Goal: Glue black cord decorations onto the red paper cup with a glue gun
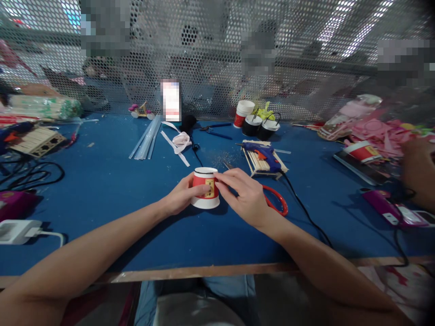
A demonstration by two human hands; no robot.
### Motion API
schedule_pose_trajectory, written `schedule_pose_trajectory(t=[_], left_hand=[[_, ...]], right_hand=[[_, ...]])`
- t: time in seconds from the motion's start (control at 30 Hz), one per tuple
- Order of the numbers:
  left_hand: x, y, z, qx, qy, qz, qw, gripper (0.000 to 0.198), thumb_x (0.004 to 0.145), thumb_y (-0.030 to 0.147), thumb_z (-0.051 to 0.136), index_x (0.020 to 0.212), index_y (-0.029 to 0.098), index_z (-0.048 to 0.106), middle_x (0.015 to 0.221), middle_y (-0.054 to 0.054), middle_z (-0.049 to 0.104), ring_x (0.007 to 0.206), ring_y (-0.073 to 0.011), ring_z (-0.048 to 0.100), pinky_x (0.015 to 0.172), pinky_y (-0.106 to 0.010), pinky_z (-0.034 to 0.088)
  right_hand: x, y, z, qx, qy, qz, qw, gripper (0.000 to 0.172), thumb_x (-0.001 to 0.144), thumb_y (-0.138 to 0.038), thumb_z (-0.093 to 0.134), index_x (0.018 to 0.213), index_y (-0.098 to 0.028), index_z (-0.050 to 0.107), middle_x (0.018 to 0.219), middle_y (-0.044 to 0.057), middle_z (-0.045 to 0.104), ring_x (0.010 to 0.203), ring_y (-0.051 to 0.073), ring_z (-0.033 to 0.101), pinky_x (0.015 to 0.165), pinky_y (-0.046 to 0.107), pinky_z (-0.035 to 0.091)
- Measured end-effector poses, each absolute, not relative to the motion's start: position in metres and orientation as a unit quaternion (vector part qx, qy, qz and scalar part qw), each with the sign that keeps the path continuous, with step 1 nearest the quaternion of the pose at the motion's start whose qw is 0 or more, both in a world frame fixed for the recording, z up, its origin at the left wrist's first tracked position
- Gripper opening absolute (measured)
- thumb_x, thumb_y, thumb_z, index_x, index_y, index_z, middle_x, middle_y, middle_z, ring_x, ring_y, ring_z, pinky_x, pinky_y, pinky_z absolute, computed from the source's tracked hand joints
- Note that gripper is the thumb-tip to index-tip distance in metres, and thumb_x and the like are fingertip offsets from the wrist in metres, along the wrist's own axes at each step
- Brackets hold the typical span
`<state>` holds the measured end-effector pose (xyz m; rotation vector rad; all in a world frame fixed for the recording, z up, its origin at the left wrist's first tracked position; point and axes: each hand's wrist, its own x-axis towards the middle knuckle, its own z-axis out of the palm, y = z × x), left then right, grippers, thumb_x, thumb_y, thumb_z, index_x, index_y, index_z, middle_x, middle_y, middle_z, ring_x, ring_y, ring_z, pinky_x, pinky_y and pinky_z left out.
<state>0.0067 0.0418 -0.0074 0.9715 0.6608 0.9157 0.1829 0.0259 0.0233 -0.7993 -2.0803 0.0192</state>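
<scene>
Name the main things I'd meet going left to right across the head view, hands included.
White charger, clear glue sticks, left hand, red-and-white cup, right hand, purple power strip.

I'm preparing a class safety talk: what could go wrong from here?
The cord of the glue gun runs close to the right forearm; a sideways sweep might snag it and drag the gun off its wooden-stick rack. The left hand grips the paper cup by its side, so too hard a squeeze could dent it.
</scene>
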Motion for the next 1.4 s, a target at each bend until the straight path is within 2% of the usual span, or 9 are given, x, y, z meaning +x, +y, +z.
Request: schedule_pose_trajectory(t=[0.37,0.7,0.9,1.4], left_hand=[[0.0068,0.0418,-0.0078,0.445,0.315,0.413,0.730,0.046,0.064,0.030,0.074,0.101,0.013,0.054,0.089,-0.006,0.063,0.079,-0.0177,0.060,0.075,-0.032,0.044],[0.0062,0.0427,-0.0089,0.454,0.306,0.416,0.726,0.048,0.065,0.030,0.073,0.106,0.014,0.053,0.094,-0.008,0.063,0.082,-0.0186,0.060,0.076,-0.033,0.045],[0.0068,0.0426,-0.0100,0.451,0.307,0.420,0.725,0.044,0.066,0.028,0.073,0.103,0.014,0.054,0.094,-0.007,0.064,0.079,-0.0164,0.060,0.074,-0.030,0.045],[0.0065,0.0430,-0.0115,0.465,0.296,0.423,0.719,0.046,0.068,0.027,0.071,0.110,0.016,0.054,0.097,-0.006,0.063,0.079,-0.0148,0.060,0.079,-0.030,0.043]], right_hand=[[0.1841,0.0276,0.0217,-0.302,-0.845,-0.009,0.441,0.027,0.084,-0.011,0.049,0.108,-0.017,0.061,0.089,0.009,0.064,0.082,0.016,0.060,0.072,0.032,0.053],[0.1836,0.0247,0.0245,-0.325,-0.834,0.026,0.445,0.030,0.084,-0.014,0.050,0.113,-0.020,0.056,0.084,0.006,0.064,0.077,0.016,0.061,0.069,0.031,0.052],[0.1832,0.0266,0.0214,-0.317,-0.846,0.018,0.428,0.028,0.085,-0.016,0.048,0.111,-0.022,0.058,0.092,0.006,0.066,0.084,0.017,0.061,0.075,0.033,0.052],[0.1827,0.0271,0.0197,-0.317,-0.846,0.020,0.428,0.029,0.085,-0.017,0.050,0.111,-0.022,0.059,0.090,0.006,0.065,0.082,0.017,0.061,0.073,0.033,0.052]])
